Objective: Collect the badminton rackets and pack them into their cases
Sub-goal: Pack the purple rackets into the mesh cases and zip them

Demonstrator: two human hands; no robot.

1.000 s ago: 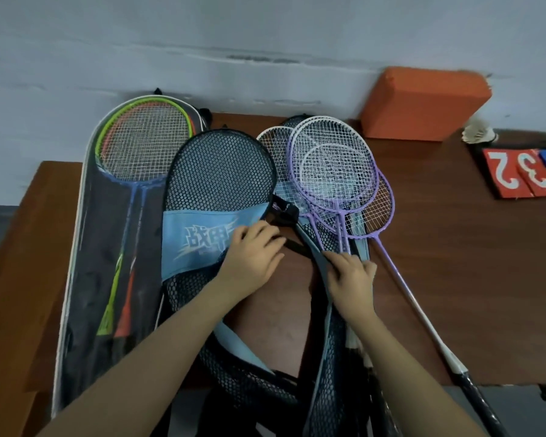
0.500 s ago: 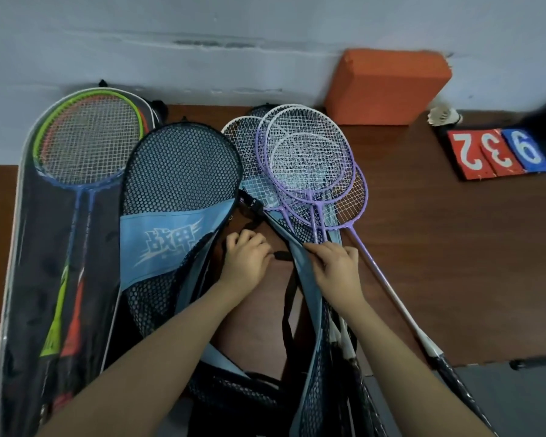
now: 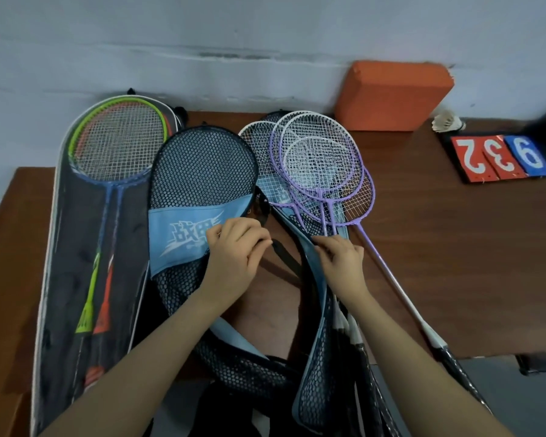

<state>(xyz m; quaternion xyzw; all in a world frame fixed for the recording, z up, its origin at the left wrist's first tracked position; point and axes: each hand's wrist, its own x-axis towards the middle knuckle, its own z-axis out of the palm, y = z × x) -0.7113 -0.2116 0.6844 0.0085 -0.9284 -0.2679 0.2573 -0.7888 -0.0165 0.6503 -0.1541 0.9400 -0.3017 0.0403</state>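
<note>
Brown wooden table [image 3: 438, 263] against pale grey wall; our view looks down on it. Clear plastic zip case [image 3: 63, 279] far left holds green, orange and blue rackets [image 3: 117, 146], heads toward wall. Beside it, black mesh case with light-blue fabric band [image 3: 199, 187], opened out flat. Our left hand [image 3: 237, 253], fingers curled, pinches its edge by black strap [image 3: 284, 257]. Our right hand [image 3: 341, 257] pinches rim of case's other half. Purple-and-white rackets [image 3: 319, 159] lie stacked on that half. Orange foam block [image 3: 391, 96], white shuttlecock [image 3: 448, 123], red-and-blue number cards [image 3: 498, 156] behind.
</note>
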